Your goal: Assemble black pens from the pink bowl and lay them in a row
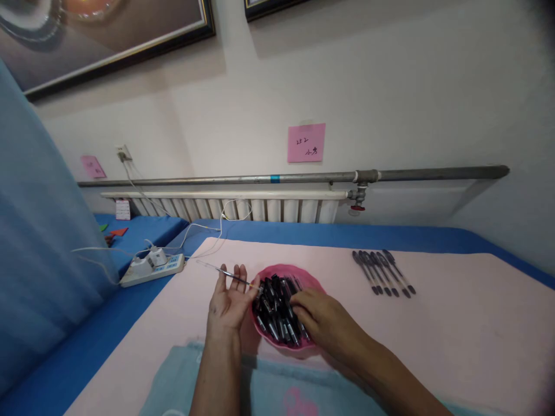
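Note:
My left hand (229, 300) is turned palm up at the left rim of a pink bowl (318, 283). It holds a thin, clear pen refill (232, 275), which slants across the fingers to the thumb. Many black and clear pen parts (275, 309) fill the bowl. My right hand (323, 315) reaches over the bowl's right side with its fingers curled down among the parts. Its fingertips are hidden, so what they pinch does not show. Several assembled black pens (384, 273) lie in a slanted row on the pink sheet (455, 323), right of the bowl.
A white power strip (152, 270) with plugs and cables sits left on the blue cover (99, 320). Light-blue cloth (269, 384) lies along the near edge. Behind the table are a radiator (260, 209) and a pipe (416, 173). A blue curtain (39, 242) hangs at left.

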The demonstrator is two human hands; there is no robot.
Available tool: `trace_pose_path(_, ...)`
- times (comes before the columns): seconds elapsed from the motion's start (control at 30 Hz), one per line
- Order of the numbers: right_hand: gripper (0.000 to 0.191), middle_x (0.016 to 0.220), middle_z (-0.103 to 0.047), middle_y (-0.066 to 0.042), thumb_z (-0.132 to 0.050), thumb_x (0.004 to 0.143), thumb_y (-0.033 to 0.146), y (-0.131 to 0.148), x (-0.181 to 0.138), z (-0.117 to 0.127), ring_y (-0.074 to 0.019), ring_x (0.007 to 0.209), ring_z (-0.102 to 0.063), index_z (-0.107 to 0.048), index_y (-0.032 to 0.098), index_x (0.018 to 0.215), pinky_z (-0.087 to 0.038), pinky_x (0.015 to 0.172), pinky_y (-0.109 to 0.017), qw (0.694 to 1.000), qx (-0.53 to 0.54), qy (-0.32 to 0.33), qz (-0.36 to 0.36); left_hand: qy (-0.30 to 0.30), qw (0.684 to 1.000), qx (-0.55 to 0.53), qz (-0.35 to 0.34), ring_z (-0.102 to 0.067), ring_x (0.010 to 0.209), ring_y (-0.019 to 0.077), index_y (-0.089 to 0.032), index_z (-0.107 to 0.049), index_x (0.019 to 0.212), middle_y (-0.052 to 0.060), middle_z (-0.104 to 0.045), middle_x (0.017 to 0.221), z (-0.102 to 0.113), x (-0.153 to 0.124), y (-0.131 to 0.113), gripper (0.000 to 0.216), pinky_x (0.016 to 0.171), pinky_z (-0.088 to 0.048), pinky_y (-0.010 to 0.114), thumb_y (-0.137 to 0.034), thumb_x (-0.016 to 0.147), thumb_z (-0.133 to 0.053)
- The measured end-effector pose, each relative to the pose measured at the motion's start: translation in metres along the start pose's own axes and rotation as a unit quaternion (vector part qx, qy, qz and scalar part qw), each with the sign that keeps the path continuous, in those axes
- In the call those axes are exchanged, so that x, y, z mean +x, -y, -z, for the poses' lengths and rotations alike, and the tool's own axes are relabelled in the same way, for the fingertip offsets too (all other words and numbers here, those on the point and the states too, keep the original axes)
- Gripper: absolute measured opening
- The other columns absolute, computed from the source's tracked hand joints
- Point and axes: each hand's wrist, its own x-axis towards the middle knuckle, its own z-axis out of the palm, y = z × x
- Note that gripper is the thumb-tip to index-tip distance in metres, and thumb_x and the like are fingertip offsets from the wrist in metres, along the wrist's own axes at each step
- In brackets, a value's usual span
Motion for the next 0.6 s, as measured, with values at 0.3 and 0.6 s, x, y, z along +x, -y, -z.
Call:
trace_pose_path(0.3, 0.023, 0.091, -0.063, -0.007, -0.045, 0.085, 0.011, 0.008, 0.013, -0.02, -0.0189, 0.086, -0.057, -0.064, 0.018, 0.094, -0.043, 0.076, -0.03, 0.997, -0.062, 0.03, 0.027, 0.026, 1.0, -0.011, -0.011, -0.06, 0.093, 0.0164, -0.027, -0.063, 0.082, -0.001, -0.059, 0.092, -0.001, -0.002, 0.0, 0.006, 0.091, -0.038, 0.064, -0.029, 0.082, -0.057)
trace_pose_path(0.6, 0.025, 0.095, -0.064, -0.011, -0.043, 0.083, 0.009, 0.01, 0.041, -0.045, -0.0222, 0.088, -0.056, -0.063, 0.014, 0.098, -0.039, 0.076, -0.032, 0.993, -0.109, 0.044, 0.03, 0.043, 0.999, -0.032, 0.003, -0.062, 0.091, 0.016, -0.025, -0.063, 0.083, 0.0, -0.061, 0.089, -0.004, -0.001, 0.007, 0.01, 0.093, -0.041, 0.058, -0.027, 0.084, -0.054)
